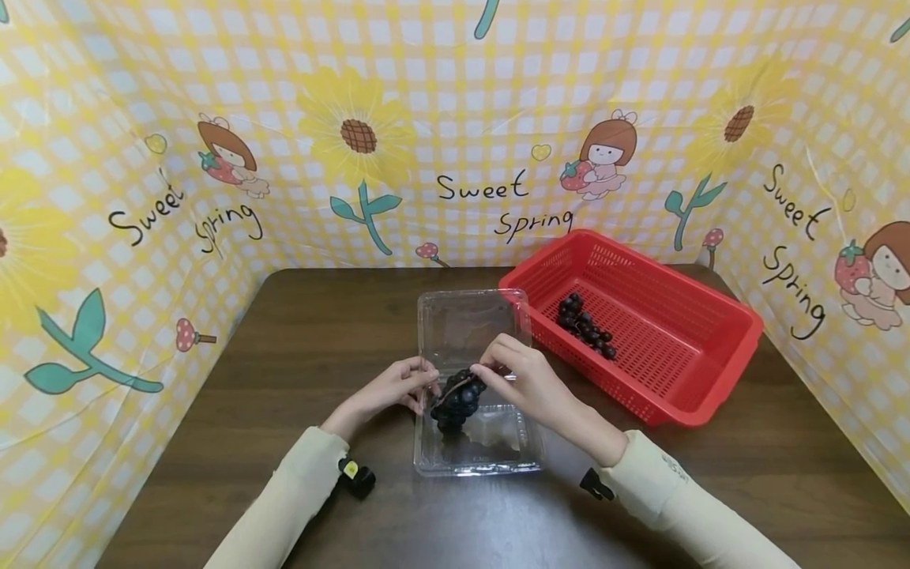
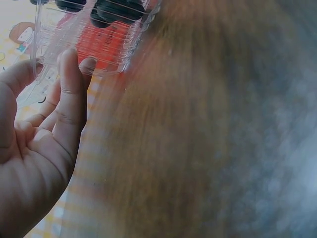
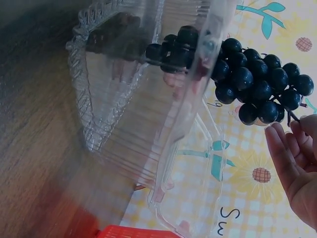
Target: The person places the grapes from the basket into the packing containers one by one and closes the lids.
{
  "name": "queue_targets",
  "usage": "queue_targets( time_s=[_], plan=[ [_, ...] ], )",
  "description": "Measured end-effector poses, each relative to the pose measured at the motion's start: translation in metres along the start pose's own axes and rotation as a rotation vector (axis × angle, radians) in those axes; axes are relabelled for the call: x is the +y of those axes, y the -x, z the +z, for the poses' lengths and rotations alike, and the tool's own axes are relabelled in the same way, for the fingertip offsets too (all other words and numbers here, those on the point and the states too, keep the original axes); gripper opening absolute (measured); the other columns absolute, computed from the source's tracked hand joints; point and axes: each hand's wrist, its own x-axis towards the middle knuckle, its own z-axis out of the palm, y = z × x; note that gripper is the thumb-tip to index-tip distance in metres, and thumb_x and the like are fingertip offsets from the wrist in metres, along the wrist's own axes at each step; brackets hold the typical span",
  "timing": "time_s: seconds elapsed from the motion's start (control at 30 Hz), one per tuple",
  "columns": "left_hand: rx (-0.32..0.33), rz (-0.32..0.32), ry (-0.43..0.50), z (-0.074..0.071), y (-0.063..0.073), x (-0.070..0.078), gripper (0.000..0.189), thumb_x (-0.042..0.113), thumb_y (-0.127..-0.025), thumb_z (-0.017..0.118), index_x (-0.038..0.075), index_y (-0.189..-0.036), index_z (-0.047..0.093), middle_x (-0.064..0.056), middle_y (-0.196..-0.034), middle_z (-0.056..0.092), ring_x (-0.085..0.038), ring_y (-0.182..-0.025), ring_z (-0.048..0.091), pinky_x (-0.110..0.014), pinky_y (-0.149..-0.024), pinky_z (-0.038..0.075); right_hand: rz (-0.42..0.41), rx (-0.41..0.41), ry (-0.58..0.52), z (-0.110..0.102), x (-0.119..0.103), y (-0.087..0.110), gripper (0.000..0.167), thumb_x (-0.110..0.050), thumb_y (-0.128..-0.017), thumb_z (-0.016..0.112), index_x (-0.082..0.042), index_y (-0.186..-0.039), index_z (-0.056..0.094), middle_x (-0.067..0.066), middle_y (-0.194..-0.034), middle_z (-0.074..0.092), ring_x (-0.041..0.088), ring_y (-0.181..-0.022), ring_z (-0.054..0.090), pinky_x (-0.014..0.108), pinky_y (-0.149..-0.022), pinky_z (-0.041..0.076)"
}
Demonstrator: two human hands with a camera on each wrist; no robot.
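A bunch of black grapes [image 1: 458, 401] hangs tilted into a clear plastic clamshell box [image 1: 498, 435], whose lid [image 1: 465, 312] is raised away from me. My right hand [image 1: 532, 383] pinches the stem at the top of the bunch, shown in the right wrist view with the fingertips on the stem [image 3: 291, 115]. The lower grapes are inside the box; the upper ones stand above its rim. At the box's left edge, my left hand [image 1: 400, 383] grips the plastic rim between thumb and fingers, as the left wrist view shows.
A red plastic basket [image 1: 604, 375] stands behind and right of the box, close to the lid. Inside it lies a smaller bunch of dark grapes [image 1: 586, 325]. The brown table [image 1: 298, 340] is bordered by a yellow checked cloth [image 1: 284, 197] at the back and sides.
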Motion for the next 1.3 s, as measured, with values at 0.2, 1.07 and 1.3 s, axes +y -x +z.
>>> queue_targets(
  time_s=[0.2,1.07,1.3],
  plan=[
    [0.002,-0.004,-0.006,0.000,0.000,0.002,0.037,0.033,-0.096,0.051,-0.001,-0.111,0.048,-0.011,-0.093,0.064,-0.013,-0.059,0.059,-0.031,-0.057,0.055,-0.005,0.003,-0.017,0.001,-0.002,-0.001,0.009,-0.016,-0.086,0.067,-0.014,-0.084,0.058,-0.004,-0.082,0.054,0.003,-0.069,0.050,0.013,-0.063,0.051],
    [0.021,-0.021,-0.014,0.001,0.000,0.003,0.036,0.033,-0.095,0.051,0.000,-0.109,0.050,-0.006,-0.088,0.062,-0.013,-0.061,0.057,-0.028,-0.054,0.053,-0.008,-0.005,-0.044,0.009,-0.005,0.000,0.009,-0.018,-0.090,0.062,-0.016,-0.083,0.058,-0.006,-0.081,0.053,0.004,-0.071,0.048,0.023,-0.059,0.049],
    [0.012,-0.013,-0.024,0.001,0.000,0.003,0.038,0.034,-0.096,0.051,0.000,-0.111,0.049,-0.009,-0.092,0.063,-0.013,-0.059,0.057,-0.030,-0.055,0.054,0.017,0.003,-0.042,0.011,0.000,0.004,0.010,-0.017,-0.090,0.062,-0.016,-0.081,0.058,-0.005,-0.080,0.053,0.004,-0.070,0.048,0.027,-0.056,0.049]
  ],
)
